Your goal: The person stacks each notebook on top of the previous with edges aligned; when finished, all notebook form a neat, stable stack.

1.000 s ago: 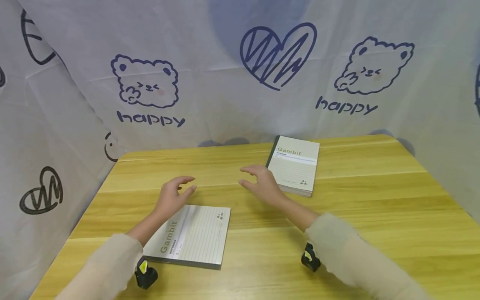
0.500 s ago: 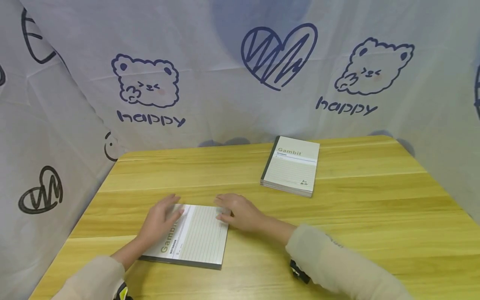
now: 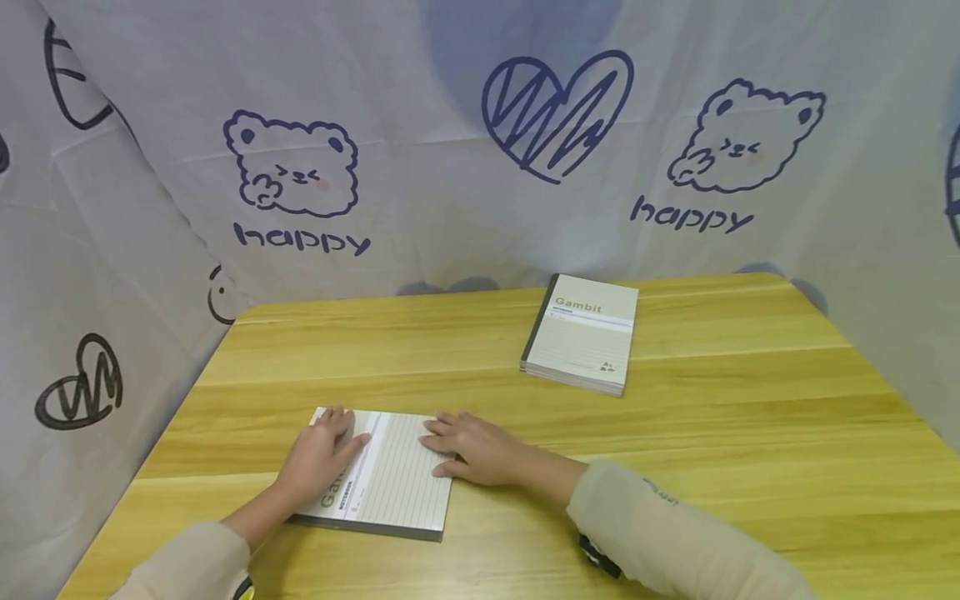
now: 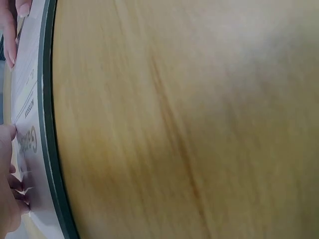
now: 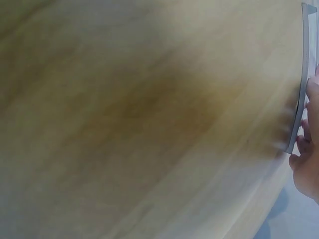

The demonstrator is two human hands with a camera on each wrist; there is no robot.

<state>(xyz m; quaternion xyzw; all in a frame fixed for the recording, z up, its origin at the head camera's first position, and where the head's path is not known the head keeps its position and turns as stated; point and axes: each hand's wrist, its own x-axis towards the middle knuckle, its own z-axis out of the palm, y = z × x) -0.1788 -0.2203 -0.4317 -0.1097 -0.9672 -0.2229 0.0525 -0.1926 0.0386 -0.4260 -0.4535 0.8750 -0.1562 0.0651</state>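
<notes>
A pale notebook (image 3: 401, 475) marked "Gambit" lies sideways on the wooden table, its dark spine toward the person. On its left part rests my left hand (image 3: 318, 454), fingers lightly bent and thumb spread over the cover. The fingertips of my right hand (image 3: 480, 450) touch the cover at its right edge. In the left wrist view the left hand (image 4: 7, 194) lies on the cover, beyond the dark spine (image 4: 47, 114). At the right border of the right wrist view, the right hand (image 5: 308, 149) is against the notebook's edge (image 5: 301, 84). Neither hand curls round it.
Farther back on the right, a stack of similar notebooks (image 3: 581, 333) stands on the wooden table (image 3: 712, 400). A white cloth (image 3: 435, 192) with bear and heart drawings hangs behind the table and along both sides.
Both hands have come down onto the near notebook; the right hand moved left and toward the person, away from the stack. Notebook and stack stay in place.
</notes>
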